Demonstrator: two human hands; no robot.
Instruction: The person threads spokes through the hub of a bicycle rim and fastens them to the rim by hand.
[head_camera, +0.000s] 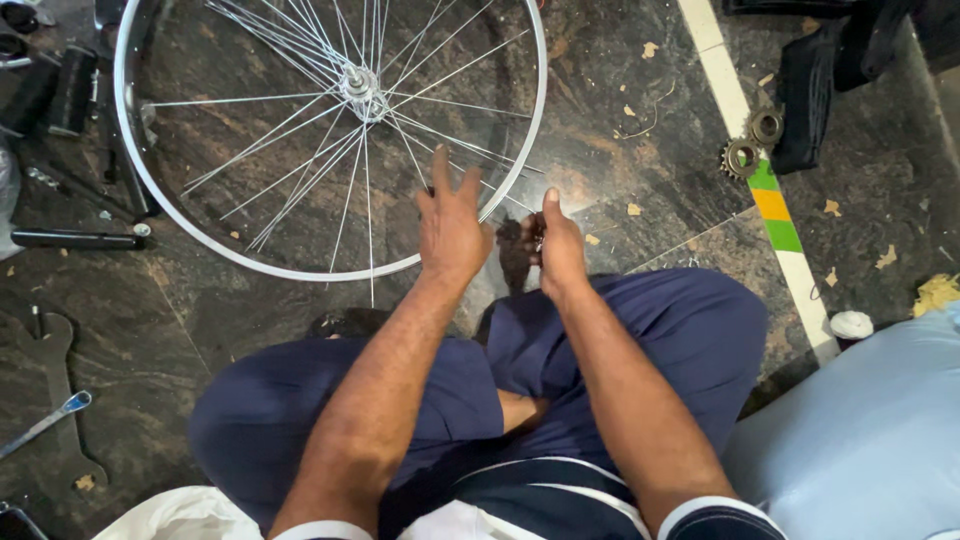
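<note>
The spoked wheel (330, 140) lies flat on the floor (620, 100) and fills the far left; its rim blocks passage just beyond the left hand (450, 235). Between the spokes, only narrow gaps open to the floor. Right of the rim, a bare strip of floor runs to the far edge, scattered with small flakes. Two sprockets (752, 145) and a dark bag (810, 95) obstruct the far right. Flat wrenches (55, 400) occupy the near left floor. The person's knees (680, 330) close off the near side, and a pale blue object (870, 440) closes the near right.
</note>
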